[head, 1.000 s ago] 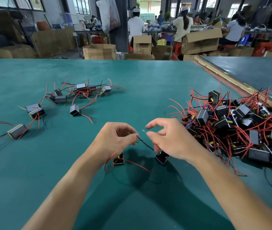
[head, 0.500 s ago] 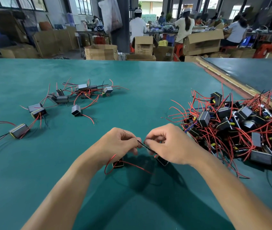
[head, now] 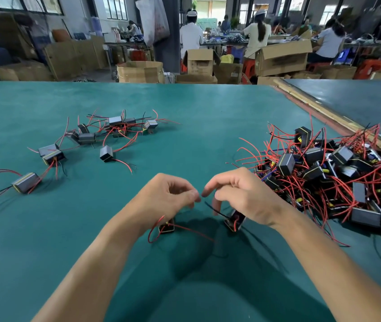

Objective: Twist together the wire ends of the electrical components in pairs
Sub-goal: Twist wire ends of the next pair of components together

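Low over the green table point(head: 184, 117), my left hand point(head: 168, 198) and my right hand point(head: 240, 196) meet fingertip to fingertip. The left hand's thumb and fingers pinch together on wire ends, which the fingers hide. The right hand's fingers curl over a thin black wire point(head: 216, 211) that runs down to a small black component point(head: 234, 221), tilted beneath that hand. Under my left hand sits a second component point(head: 166, 228), with a red wire point(head: 153, 231) looping out of it.
A big tangled heap of black components with red wires point(head: 338, 177) lies to the right. Several wired components point(head: 105, 135) are scattered at the left. A wooden strip point(head: 319, 110) borders the table at the right. Cardboard boxes point(head: 140, 72) and seated workers are beyond the far edge.
The hands have risen a little and rolled, knuckles turning up. The right hand's index finger now reaches toward the left fingertips, and the right component has tilted up.
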`<action>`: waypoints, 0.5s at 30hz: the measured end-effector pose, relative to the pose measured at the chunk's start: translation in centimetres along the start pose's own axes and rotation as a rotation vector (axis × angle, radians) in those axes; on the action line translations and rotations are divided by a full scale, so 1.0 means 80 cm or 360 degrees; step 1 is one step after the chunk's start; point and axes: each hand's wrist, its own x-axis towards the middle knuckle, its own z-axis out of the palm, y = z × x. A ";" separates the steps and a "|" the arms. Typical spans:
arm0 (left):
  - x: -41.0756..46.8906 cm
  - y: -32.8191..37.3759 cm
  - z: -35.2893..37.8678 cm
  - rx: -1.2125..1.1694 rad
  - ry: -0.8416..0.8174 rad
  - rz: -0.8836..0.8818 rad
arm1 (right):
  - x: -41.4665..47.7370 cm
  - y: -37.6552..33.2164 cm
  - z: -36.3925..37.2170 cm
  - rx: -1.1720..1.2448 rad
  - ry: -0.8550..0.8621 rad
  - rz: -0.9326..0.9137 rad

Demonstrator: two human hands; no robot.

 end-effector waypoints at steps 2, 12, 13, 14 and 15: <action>0.001 0.001 0.000 0.0015 0.0163 0.0081 | 0.000 -0.001 -0.002 0.0039 0.0005 -0.0032; 0.004 -0.003 -0.001 0.0020 0.0423 0.0186 | -0.005 -0.012 -0.014 0.0172 0.0067 -0.0050; 0.005 -0.002 -0.001 0.0003 0.0435 0.0184 | -0.003 -0.010 -0.017 0.0036 0.0169 -0.0027; 0.005 -0.002 -0.002 -0.0013 0.0443 0.0172 | -0.001 -0.007 -0.021 -0.0107 0.0231 0.0004; 0.005 -0.002 -0.002 -0.0022 0.0447 0.0153 | -0.001 -0.005 -0.026 -0.0224 0.0221 0.0052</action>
